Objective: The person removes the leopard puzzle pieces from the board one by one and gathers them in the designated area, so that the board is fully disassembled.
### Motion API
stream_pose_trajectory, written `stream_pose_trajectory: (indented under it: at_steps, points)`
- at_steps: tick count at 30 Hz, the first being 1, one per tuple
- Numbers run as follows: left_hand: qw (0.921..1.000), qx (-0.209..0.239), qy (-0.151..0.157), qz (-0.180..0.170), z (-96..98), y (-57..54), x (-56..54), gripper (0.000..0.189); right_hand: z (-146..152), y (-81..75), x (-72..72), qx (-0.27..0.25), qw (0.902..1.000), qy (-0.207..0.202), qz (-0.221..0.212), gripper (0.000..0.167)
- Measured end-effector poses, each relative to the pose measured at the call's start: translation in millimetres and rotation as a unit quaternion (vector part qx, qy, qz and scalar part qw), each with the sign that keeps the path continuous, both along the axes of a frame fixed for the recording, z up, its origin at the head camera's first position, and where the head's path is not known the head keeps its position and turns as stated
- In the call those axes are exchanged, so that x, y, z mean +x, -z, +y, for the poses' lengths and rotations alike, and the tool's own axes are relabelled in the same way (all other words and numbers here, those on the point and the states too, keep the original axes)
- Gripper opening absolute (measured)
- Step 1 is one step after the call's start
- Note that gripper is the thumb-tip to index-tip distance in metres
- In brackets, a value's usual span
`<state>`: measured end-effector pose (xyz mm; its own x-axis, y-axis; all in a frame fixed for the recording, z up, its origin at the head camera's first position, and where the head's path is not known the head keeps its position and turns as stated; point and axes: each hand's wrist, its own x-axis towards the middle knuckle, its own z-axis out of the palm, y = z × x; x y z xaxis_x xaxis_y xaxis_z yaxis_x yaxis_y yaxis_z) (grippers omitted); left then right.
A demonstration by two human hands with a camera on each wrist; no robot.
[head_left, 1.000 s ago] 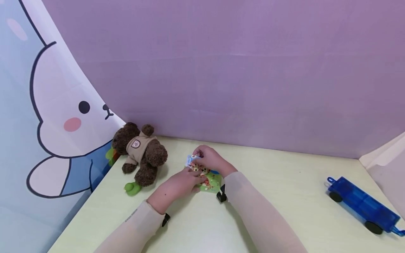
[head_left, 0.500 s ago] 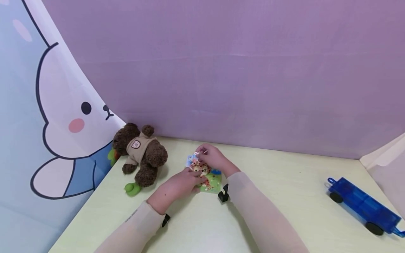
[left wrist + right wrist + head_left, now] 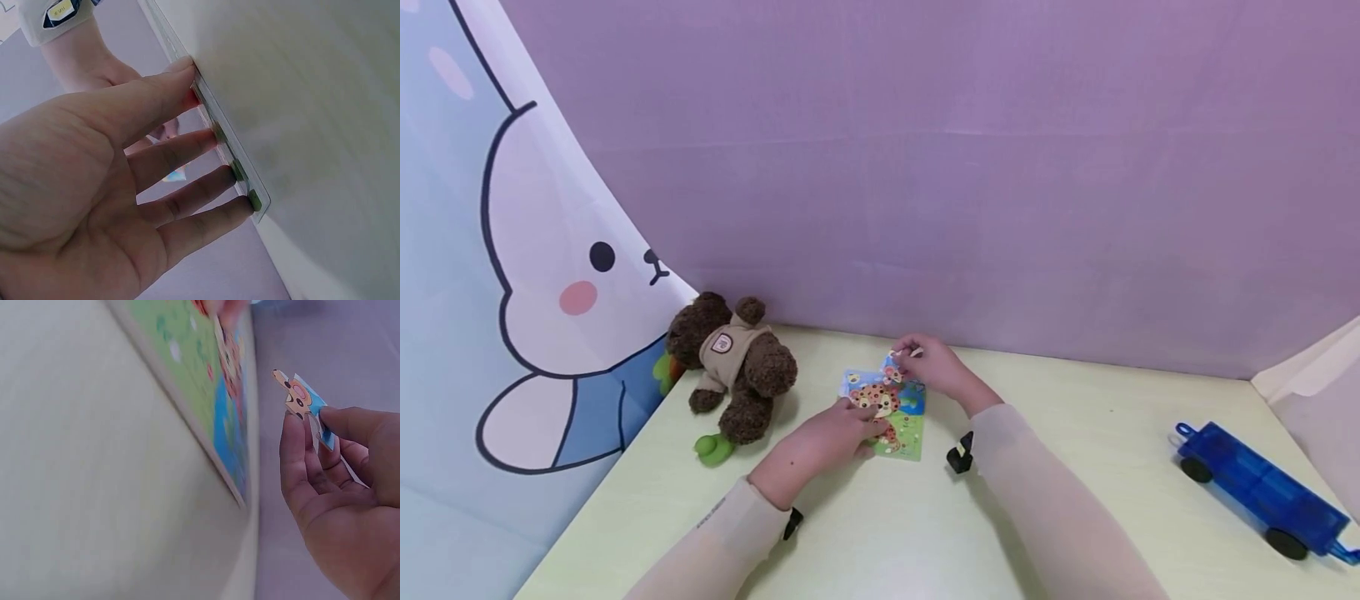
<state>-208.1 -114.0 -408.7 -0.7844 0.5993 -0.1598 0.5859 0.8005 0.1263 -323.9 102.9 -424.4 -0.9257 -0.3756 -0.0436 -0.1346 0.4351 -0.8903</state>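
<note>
A small picture puzzle (image 3: pixel 907 437) with a spotted leopard on green and blue lies flat on the table. My left hand (image 3: pixel 826 438) rests on its left side, and in the left wrist view the outstretched fingers press along the clear-edged board (image 3: pixel 262 203). At the far edge of the puzzle, my right hand (image 3: pixel 938 368) pinches a puzzle piece (image 3: pixel 301 399) between thumb and fingertips. Blue sky and an orange animal's ear and face are printed on that piece. In the right wrist view it is raised, apart from the board.
A brown teddy bear (image 3: pixel 730 354) in a beige shirt lies at the back left, beside a green toy (image 3: pixel 713 448). On the right stands a blue wheeled toy wagon (image 3: pixel 1262 483). A purple cloth (image 3: pixel 940 183) hangs behind the table (image 3: pixel 1075 433).
My right hand has lifted the puzzle piece off the upper left of the puzzle and carried it to the right, uncovering the leopard's head. The left hand stays in place.
</note>
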Motion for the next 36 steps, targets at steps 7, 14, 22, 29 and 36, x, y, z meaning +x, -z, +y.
stream_pose_trajectory:
  at_steps: [7, 14, 22, 29, 36]
  points:
    - [1.0, 0.0, -0.001, -0.004, 1.0, 2.2, -1.4, 0.05, 37.3, -8.6, 2.0, 0.022, 0.9997, -0.005, 0.005, 0.027]
    - [1.0, -0.003, -0.002, -0.007, 1.8, 2.1, -1.8, 0.05, 64.7, -9.1, 2.7, 0.062, 0.998, -0.013, 0.006, 0.025]
    - [0.9999, -0.007, -0.004, -0.012, 2.3, -0.1, -0.9, 0.049, 80.2, 0.2, 5.9, 0.091, 0.9948, -0.04, -0.025, 0.02]
    - [0.9998, -0.003, -0.005, -0.017, 1.8, -2.9, -0.2, 0.05, 85.7, 6.3, 5.5, 0.111, 0.9918, -0.052, -0.034, 0.019]
    - [0.9997, 0.002, -0.01, -0.022, 1.7, -1.8, -0.3, 0.049, 88.8, 9.9, 4.1, 0.149, 0.9872, -0.056, -0.005, 0.02]
